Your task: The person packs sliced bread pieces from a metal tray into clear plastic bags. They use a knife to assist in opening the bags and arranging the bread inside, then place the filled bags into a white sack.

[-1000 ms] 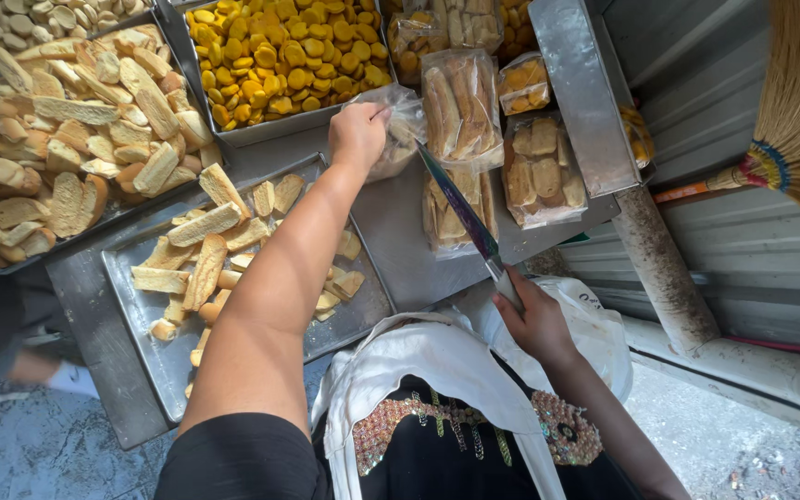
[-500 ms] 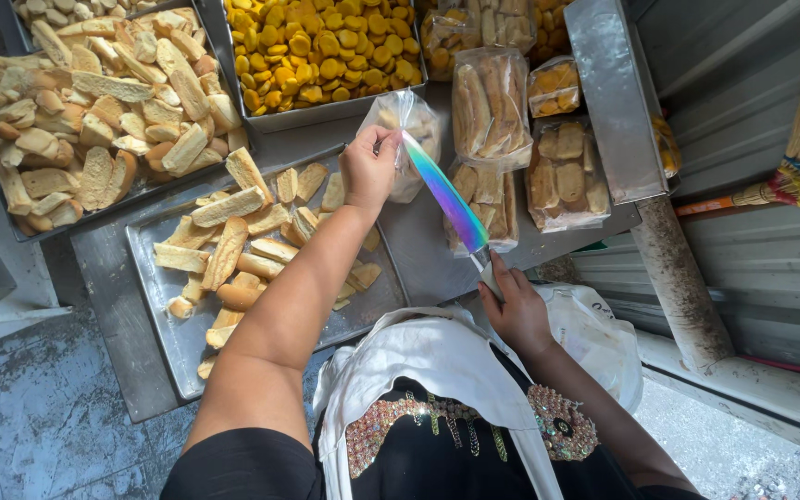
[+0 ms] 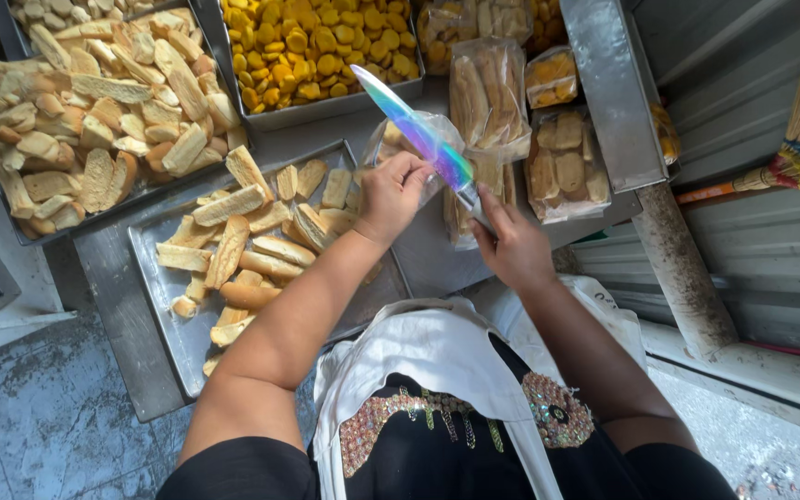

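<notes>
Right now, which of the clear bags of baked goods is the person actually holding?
The small clear bag pinched in the left hand, just under the rainbow-coloured knife that the right hand grips. The other bags lie untouched on the metal counter.

knife: glossy iridescent metal | bag: clear shiny plastic | tray: matt metal

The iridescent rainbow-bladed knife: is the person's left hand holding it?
No, the right hand grips the iridescent rainbow-bladed knife; the left hand pinches a clear plastic bag.
</notes>
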